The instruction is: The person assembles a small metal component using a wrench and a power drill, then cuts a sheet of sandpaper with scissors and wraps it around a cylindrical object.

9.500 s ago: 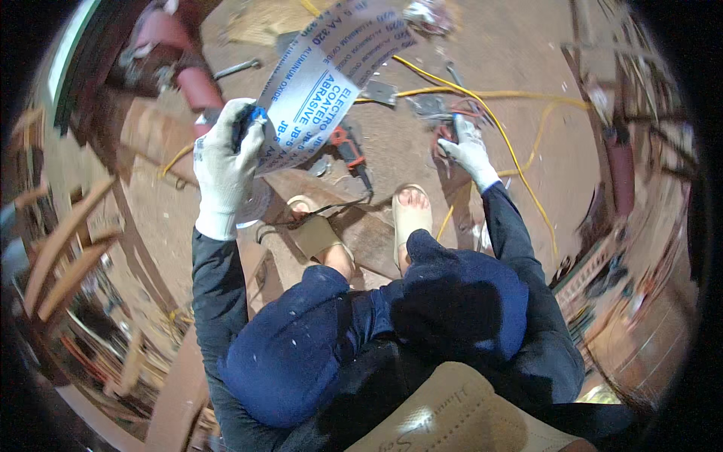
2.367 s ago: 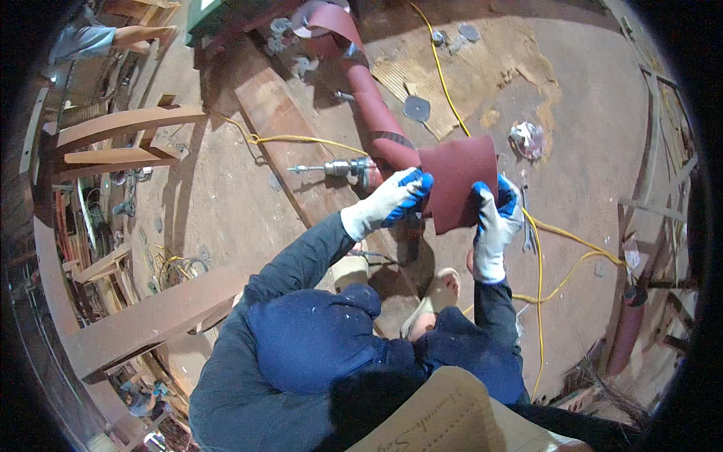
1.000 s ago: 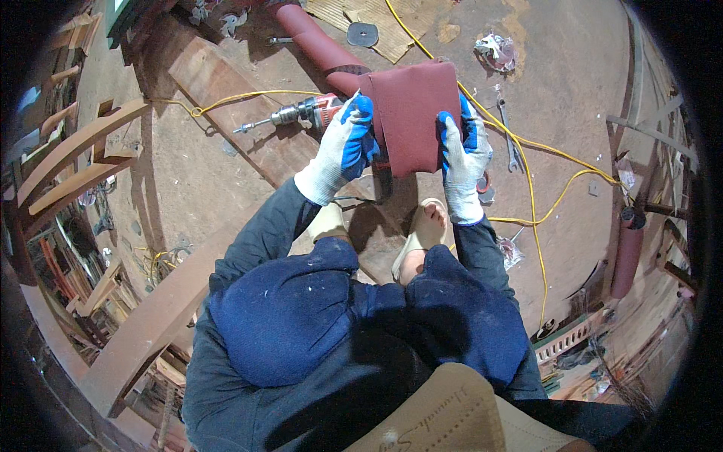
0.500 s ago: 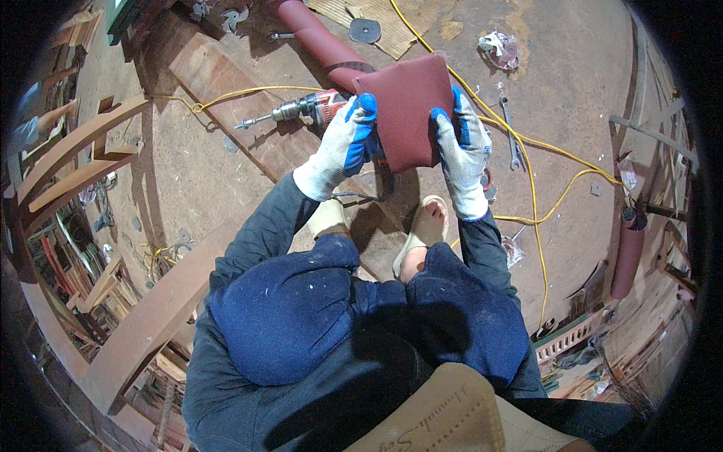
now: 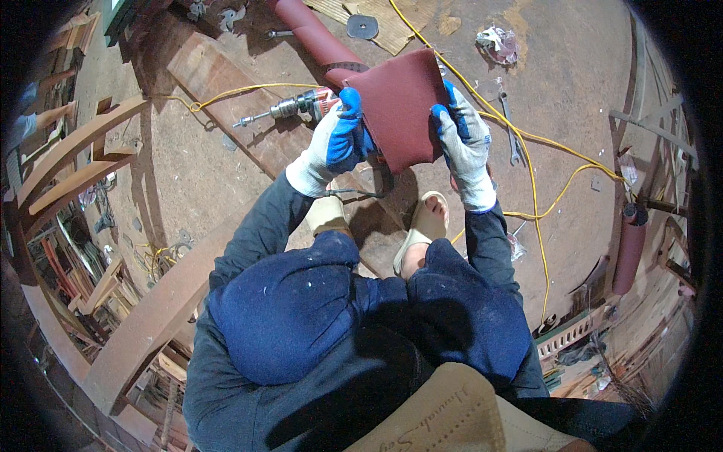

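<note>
A roughly square dark red sheet (image 5: 399,109) is held up between my two hands, over the floor in front of my feet. My left hand (image 5: 339,139), in a white glove with blue palm and fingers, grips its left edge with the thumb on top. At the opposite edge my right hand (image 5: 465,143), gloved the same way, pinches the sheet between thumb and fingers. The lower edge curves, and the corners stick out. Behind my left hand lies a red and silver power drill (image 5: 301,105) with a long bit, its body partly hidden.
A dark red roll (image 5: 316,34) lies beyond the sheet, near a black disc (image 5: 362,27) on cardboard (image 5: 399,38). A wrench (image 5: 510,128) and yellow cord (image 5: 535,196) lie to the right. Curved wooden pieces (image 5: 151,339) stand at left. Another red roll (image 5: 629,256) is far right.
The sheet has shifted slightly left and tilted, its lower edge now more curved. My left hand has moved a little left and down along with it.
</note>
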Demonstrator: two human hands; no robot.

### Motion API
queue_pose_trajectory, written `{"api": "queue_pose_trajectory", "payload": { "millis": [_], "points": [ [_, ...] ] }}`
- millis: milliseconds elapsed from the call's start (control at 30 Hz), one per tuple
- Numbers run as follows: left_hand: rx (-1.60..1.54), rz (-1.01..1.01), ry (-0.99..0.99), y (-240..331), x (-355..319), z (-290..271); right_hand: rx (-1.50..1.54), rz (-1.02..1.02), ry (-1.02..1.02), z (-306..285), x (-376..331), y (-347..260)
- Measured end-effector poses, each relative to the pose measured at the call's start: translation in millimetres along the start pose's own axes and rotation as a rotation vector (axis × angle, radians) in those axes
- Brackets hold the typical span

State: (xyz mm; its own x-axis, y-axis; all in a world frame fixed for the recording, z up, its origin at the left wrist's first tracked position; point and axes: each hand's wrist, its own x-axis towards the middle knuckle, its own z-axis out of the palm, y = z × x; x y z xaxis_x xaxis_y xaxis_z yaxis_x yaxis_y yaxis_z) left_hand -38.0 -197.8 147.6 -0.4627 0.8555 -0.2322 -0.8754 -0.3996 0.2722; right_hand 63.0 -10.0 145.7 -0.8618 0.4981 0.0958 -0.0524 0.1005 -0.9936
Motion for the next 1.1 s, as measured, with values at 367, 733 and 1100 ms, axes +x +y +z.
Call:
{"api": "queue_pose_trajectory", "payload": {
  "millis": [367,733,1100],
  "points": [
    [0.493,-0.010,0.368,-0.8,-5.1,25.6,-0.369,-0.130,0.007,3.3,-2.3,-10.4],
    [1.669,0.622,-0.036,4.6,-17.5,-28.1,-0.208,0.106,-0.106,-10.0,-0.9,-17.2],
    [0.311,0.352,0.648,29.7,-9.4,-9.1,-0.453,0.017,-0.269,13.5,-10.5,14.5]
  ]
}}
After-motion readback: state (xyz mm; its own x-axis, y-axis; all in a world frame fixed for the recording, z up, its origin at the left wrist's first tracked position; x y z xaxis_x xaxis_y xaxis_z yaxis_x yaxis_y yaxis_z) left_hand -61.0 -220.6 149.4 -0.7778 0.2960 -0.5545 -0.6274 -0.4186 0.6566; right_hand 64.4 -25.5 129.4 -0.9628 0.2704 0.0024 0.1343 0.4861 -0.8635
